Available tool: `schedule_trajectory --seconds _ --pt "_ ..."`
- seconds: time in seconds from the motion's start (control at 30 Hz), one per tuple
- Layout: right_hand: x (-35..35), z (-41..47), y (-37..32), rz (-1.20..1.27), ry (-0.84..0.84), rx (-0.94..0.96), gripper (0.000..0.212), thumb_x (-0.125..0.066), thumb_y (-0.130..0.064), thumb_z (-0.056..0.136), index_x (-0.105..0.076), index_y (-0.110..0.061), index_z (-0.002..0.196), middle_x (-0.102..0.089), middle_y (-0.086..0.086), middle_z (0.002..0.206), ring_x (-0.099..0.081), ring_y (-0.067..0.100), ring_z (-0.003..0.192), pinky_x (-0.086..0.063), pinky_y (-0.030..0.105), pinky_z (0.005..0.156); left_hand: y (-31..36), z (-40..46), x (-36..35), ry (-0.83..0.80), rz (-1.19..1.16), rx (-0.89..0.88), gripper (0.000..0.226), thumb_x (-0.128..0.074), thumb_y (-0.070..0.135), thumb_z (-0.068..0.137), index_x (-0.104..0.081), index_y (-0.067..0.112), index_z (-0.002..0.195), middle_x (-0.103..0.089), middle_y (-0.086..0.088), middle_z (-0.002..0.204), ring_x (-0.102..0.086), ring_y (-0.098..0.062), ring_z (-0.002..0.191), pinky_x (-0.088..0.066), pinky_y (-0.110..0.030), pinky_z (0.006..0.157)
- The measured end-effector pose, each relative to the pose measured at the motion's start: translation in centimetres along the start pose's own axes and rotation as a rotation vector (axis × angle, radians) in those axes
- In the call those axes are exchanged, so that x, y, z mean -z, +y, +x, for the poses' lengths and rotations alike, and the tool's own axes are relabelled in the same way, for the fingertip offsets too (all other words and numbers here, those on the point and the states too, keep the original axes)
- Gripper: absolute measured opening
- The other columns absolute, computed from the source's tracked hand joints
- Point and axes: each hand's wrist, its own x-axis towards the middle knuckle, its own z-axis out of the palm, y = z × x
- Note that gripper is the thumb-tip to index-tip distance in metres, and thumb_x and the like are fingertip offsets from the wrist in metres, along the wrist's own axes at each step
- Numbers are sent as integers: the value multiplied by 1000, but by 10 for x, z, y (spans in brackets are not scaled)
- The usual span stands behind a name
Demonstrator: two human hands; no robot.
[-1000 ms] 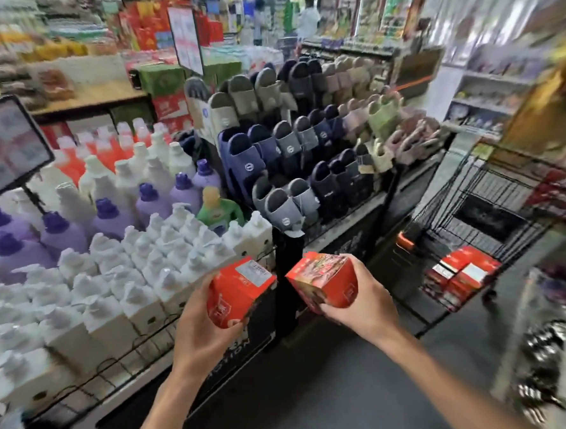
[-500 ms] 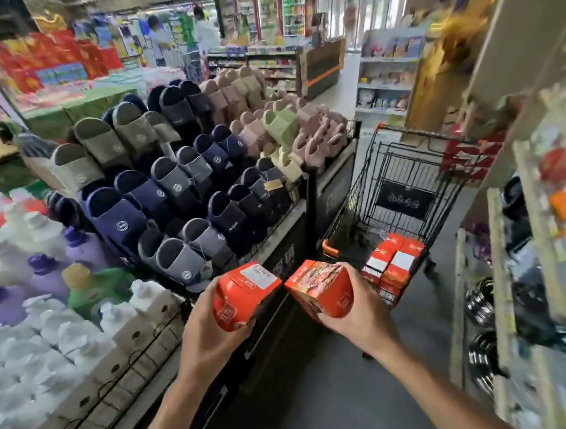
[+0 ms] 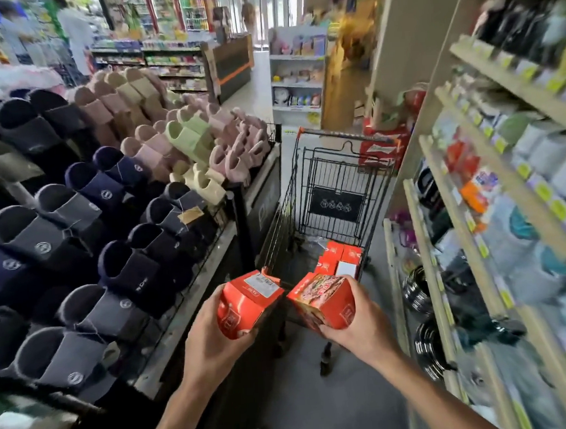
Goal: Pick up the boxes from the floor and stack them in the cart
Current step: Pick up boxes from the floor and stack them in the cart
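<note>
Near the black wire cart (image 3: 336, 191), the left hand (image 3: 213, 348) grips one red box (image 3: 247, 302), the right hand (image 3: 358, 332) another (image 3: 326, 299); more red boxes (image 3: 339, 257) lie inside.

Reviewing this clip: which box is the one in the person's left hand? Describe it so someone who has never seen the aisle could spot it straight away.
Find the black wire shopping cart standing in the aisle between the slipper display and the shelves. Just in front of its near end, two hands each hold a red box. The left hand grips the left box, whose top face carries a white printed label, while the right box shows a food photo.
</note>
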Motion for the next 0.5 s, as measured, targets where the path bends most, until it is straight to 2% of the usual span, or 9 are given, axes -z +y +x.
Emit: schedule_trajectory --seconds 0.17,0.27,0.4,0.5 --pt "-6 59 0 -76 55 -84 108 -88 -57 60 -31 -34 150 -60 -8 134 -63 16 110 -55 29 82 -12 85 -26 -67 -55 -41 101 -92 38 60 -38 31 146 -55 11 136 -54 -5 119 -52 -35 99" --pt "-11 93 -4 -82 81 -143 109 -86 -61 58 -29 -37 149 -59 -7 136 -64 15 108 -57 33 82 -21 139 -35 -125 -84 -36 98 -91 45 59 -37 46 141 -56 20 131 -57 -4 117 -54 -37 95" --pt "-14 130 -4 -79 110 -214 113 -89 -57 59 -29 -33 152 -56 -6 140 -62 15 112 -54 25 85 -29 203 -53 -193 -66 -50 101 -90 50 58 -34 49 142 -56 24 128 -58 -4 117 -54 -40 95" --pt "-15 155 5 -76 131 -279 113 -83 -66 54 -31 -36 149 -60 -6 136 -63 15 110 -57 33 86 -33 241 -73 -252 -35 -71 99 -89 49 58 -35 46 142 -56 24 128 -57 -4 118 -54 -40 93"
